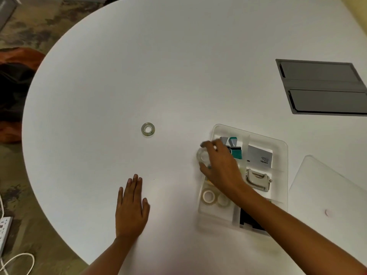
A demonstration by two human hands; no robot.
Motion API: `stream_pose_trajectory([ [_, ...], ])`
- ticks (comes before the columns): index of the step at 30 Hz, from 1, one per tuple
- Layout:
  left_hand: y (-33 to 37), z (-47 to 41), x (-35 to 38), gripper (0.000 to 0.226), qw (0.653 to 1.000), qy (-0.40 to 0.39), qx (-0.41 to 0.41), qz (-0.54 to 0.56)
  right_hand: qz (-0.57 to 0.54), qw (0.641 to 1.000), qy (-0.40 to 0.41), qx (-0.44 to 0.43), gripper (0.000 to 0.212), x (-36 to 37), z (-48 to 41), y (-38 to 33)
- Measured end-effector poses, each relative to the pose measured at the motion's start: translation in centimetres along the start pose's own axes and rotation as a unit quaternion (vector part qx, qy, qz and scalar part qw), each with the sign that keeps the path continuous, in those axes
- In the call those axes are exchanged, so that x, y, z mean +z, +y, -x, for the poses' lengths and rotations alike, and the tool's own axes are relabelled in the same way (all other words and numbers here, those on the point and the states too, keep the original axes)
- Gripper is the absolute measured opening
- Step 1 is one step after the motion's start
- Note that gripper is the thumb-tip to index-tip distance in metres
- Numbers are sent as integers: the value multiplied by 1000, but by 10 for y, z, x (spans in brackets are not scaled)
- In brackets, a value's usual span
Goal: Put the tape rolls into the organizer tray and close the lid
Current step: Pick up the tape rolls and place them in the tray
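A clear plastic organizer tray sits on the white table at right of centre, lid off. My right hand hovers at the tray's left edge, fingers closed round a clear tape roll. Two more tape rolls lie in the tray's near-left compartment. Another clear tape roll lies flat on the table, left of the tray. My left hand rests flat on the table, palm down, holding nothing. The translucent lid lies to the right of the tray.
The tray also holds teal and grey binder clips, a grey card box, a hole punch and a black item. A grey cable hatch is set in the table at far right. A power strip lies on the floor.
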State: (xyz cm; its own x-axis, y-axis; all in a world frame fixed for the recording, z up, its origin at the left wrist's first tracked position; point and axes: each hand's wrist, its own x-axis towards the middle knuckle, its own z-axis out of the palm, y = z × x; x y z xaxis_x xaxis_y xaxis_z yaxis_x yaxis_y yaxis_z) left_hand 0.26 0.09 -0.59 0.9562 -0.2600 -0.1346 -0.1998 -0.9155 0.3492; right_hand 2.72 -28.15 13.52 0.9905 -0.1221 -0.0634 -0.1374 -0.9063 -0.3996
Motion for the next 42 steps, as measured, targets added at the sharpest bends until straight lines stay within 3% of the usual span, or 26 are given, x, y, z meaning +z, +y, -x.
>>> stream_pose_trajectory([
  [7,0,0,1,63,1000,3,2,-6,18,987,-106,118,41,-5,92,30],
  [10,1,0,0,63,1000,7,2,-9,-14,985,-127,118,41,5,105,35],
  [19,1,0,0,63,1000,12,4,0,85,980,-148,107,35,28,106,33],
  [24,0,0,2,63,1000,12,2,-6,45,993,-90,66,31,17,74,14],
  [31,0,0,2,63,1000,10,4,-20,-27,997,-25,-60,45,21,-24,-39],
  [38,-1,-1,2,64,1000,5,6,-21,12,990,-117,-82,71,69,-114,-78],
  [42,-2,-1,3,65,1000,-2,5,-24,64,981,-155,-98,69,90,-134,-83],
])
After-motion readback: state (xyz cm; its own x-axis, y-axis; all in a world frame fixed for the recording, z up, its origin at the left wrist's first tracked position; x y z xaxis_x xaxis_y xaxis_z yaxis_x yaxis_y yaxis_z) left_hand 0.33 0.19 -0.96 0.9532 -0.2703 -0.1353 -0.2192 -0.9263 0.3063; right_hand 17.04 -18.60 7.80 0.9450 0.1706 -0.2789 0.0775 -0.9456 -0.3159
